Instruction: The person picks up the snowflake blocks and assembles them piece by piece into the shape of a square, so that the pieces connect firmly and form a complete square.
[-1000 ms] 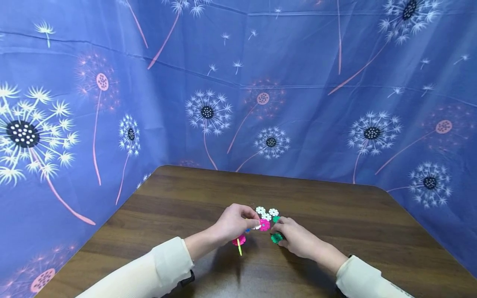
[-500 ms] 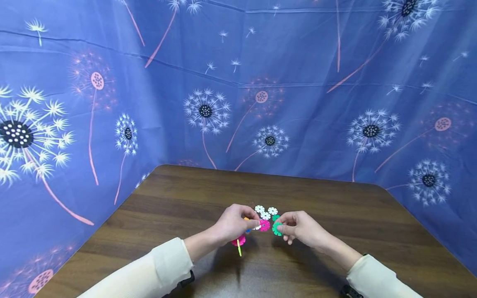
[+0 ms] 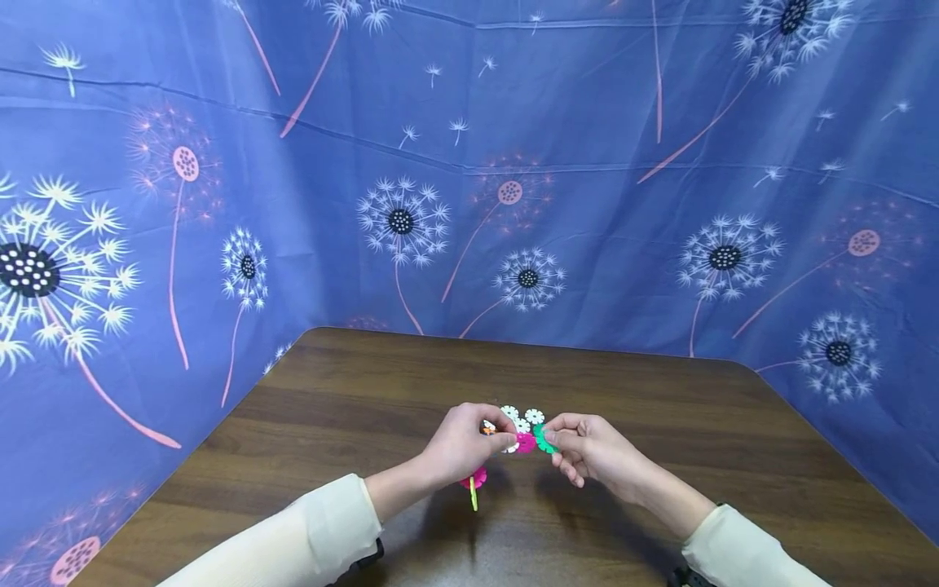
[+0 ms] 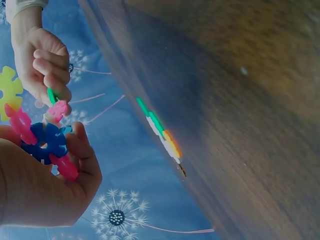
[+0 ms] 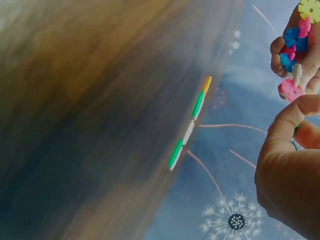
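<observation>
My left hand [image 3: 465, 447] grips a chain of interlocking flower-shaped plastic discs. Along it, in the left wrist view, come a yellow disc [image 4: 10, 90], pink ones and a blue disc [image 4: 52, 136]; the right wrist view also shows a white disc [image 5: 297, 74] and the pink end disc [image 5: 290, 90]. Between thumb and forefinger, my right hand [image 3: 597, 456] pinches a green disc [image 3: 543, 440], its edge right at the pink end disc's edge. Fingers cover part of the chain and most of the green disc in the right wrist view.
Beyond the hands, several loose discs lie flat on the brown wooden table [image 3: 381, 375]: white discs [image 3: 535, 417], an orange disc [image 4: 172, 145] and a green one [image 4: 156, 122]. A blue dandelion-print cloth [image 3: 440, 122] hangs along the table's far and left sides.
My right hand has picked the green disc up from the table and brought it left to the pink end disc. The left hand has barely moved, still holding the chain.
</observation>
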`<state>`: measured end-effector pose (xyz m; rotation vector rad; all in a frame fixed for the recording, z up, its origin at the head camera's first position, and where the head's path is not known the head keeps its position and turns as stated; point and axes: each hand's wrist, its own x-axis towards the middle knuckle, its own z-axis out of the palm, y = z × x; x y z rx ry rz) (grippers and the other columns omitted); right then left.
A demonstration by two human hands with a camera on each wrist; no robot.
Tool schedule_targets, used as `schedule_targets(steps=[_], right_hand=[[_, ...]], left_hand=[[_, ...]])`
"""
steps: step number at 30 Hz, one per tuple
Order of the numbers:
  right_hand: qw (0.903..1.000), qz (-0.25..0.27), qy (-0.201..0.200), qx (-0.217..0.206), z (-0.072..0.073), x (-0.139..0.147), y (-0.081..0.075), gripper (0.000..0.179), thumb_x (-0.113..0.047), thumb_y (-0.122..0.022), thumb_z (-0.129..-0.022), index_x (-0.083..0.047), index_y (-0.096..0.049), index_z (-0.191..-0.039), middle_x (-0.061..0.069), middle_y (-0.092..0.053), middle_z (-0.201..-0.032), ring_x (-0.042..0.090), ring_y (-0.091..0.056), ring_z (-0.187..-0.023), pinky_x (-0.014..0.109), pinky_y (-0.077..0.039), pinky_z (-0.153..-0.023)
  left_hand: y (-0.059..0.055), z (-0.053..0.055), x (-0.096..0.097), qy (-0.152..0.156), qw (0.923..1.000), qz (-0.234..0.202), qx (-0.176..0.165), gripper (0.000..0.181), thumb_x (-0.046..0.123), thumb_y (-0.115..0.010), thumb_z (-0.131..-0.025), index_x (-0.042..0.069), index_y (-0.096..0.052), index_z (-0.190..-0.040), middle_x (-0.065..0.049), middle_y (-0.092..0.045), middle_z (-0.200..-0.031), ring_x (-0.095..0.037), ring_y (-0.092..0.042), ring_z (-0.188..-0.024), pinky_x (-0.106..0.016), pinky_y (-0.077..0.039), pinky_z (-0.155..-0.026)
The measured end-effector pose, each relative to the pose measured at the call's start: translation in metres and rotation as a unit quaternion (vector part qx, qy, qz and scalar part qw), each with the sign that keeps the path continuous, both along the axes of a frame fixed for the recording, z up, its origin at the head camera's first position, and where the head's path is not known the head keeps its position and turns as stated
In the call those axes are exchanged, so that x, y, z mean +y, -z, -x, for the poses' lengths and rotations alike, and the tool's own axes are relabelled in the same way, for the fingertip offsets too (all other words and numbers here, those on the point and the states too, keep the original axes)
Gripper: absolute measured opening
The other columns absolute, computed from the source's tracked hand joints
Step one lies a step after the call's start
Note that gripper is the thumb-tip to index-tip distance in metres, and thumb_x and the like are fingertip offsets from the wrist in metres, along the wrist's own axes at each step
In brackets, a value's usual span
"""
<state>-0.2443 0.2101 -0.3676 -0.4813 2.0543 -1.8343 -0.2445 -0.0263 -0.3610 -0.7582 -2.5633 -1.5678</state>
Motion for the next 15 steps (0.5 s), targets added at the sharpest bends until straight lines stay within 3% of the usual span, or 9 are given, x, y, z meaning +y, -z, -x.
schedule_targets(steps=[6, 11, 15], right_hand=[[0.9993, 0.033, 0.001, -0.016, -0.001, -0.003, 0.001, 0.019, -0.012, -0.060, -0.101, 0.003, -0.054, -0.111, 0.003, -0.063, -0.075, 0.006, -0.053, -0.056, 0.019, -0.044, -0.051], [0.9973, 0.058, 0.024, -0.037, -0.006, -0.010, -0.001, 0.014, -0.013, -0.060, -0.101, -0.001, -0.054, -0.106, 0.001, -0.063, -0.073, 0.004, -0.051, -0.056, 0.017, -0.043, -0.053], [0.9957, 0.071, 0.041, -0.043, -0.008, -0.015, -0.004, 0.014, -0.012, -0.062, -0.100, -0.001, -0.054, -0.104, 0.000, -0.064, -0.072, 0.004, -0.051, -0.056, 0.017, -0.043, -0.054]], left_hand=[[0.001, -0.004, 0.003, -0.023, 0.9988, 0.021, 0.037, 0.004, 0.011, -0.077, -0.089, 0.011, -0.074, -0.086, 0.005, -0.063, -0.090, -0.006, -0.050, -0.044, -0.025, -0.049, -0.046], [0.001, -0.006, 0.004, -0.063, 0.9929, 0.039, 0.093, 0.004, 0.015, -0.080, -0.088, 0.016, -0.076, -0.086, 0.009, -0.065, -0.091, -0.006, -0.056, -0.064, -0.024, -0.049, -0.061], [0.000, -0.007, 0.003, -0.082, 0.9898, 0.034, 0.112, 0.005, 0.015, -0.081, -0.087, 0.019, -0.077, -0.087, 0.013, -0.067, -0.090, -0.006, -0.056, -0.071, -0.025, -0.048, -0.065]])
